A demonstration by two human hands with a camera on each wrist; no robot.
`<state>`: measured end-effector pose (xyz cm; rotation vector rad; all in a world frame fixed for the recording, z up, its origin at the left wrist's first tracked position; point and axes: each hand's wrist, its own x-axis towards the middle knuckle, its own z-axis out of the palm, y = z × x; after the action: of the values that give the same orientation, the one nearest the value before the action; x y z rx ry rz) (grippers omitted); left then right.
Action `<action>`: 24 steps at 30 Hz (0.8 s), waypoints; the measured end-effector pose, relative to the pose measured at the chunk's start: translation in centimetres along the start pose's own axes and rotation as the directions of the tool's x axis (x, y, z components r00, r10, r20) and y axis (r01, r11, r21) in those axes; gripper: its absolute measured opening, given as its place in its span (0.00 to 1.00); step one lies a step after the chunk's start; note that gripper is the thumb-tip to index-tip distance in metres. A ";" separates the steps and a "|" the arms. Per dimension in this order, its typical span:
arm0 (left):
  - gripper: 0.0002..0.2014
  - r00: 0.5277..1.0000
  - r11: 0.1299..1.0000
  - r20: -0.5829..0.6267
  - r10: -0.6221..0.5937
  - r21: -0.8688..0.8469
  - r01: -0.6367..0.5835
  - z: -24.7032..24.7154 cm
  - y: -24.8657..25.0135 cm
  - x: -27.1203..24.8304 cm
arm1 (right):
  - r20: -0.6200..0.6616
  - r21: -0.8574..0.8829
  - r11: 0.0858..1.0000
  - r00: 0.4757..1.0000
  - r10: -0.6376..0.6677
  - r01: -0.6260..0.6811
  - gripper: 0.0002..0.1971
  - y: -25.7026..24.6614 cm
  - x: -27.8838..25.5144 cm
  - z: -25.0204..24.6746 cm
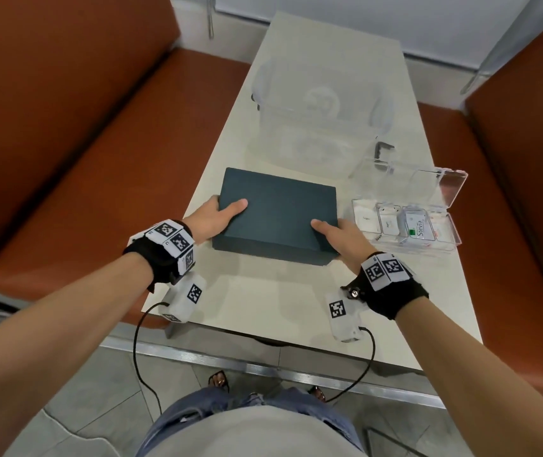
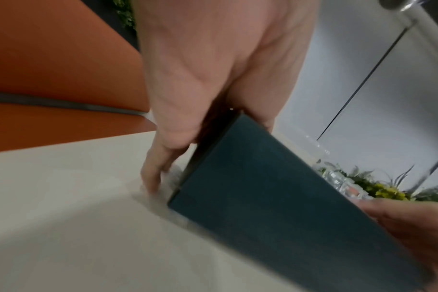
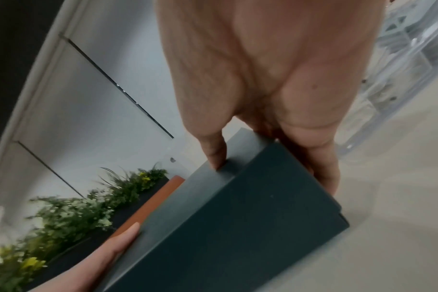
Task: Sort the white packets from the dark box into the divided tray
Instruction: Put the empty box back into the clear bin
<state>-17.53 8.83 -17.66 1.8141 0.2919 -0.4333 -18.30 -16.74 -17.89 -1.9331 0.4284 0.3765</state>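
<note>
The closed dark box (image 1: 278, 214) is gripped at both ends, left hand (image 1: 212, 217) and right hand (image 1: 339, 237) each with thumb on top and fingers curled down the sides, presumably so its lid can be lifted.

Two hands are gripping one dark box (image 1: 278, 214): the left hand (image 1: 212, 216) and the right hand (image 1: 341, 237), thumbs on its lid. Beyond the right fingers, one divided tray (image 1: 405, 247) is holding at least three white packets (image 1: 416, 225); one clear tub (image 1: 319, 127) is sitting beyond the fingertips.
</note>
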 end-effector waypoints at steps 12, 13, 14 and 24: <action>0.22 0.967 0.898 -0.101 0.235 -0.359 -0.256 -1.3 15.6 -0.2 | 0.018 0.343 0.891 0.946 -0.324 0.298 0.29 -12.3 -2.9 -9.8; 0.23 0.964 0.890 -0.093 0.248 -0.370 -0.265 -1.1 16.9 0.3 | -0.013 0.363 0.875 0.941 -0.339 0.321 0.29 -13.5 -2.5 -10.6; 0.23 0.963 0.885 -0.078 0.257 -0.383 -0.267 -0.9 18.2 0.9 | -0.047 0.372 0.862 0.935 -0.352 0.344 0.30 -14.6 -2.1 -11.4; 0.25 0.908 0.921 -0.268 0.321 0.313 -0.233 0.0 20.6 9.9 | -0.443 0.066 0.916 0.834 -0.329 0.396 0.38 -20.2 4.0 -13.6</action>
<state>-0.16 2.87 -4.12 2.1628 0.1889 0.0262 -4.56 -22.44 1.83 -1.8849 0.3420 -0.3296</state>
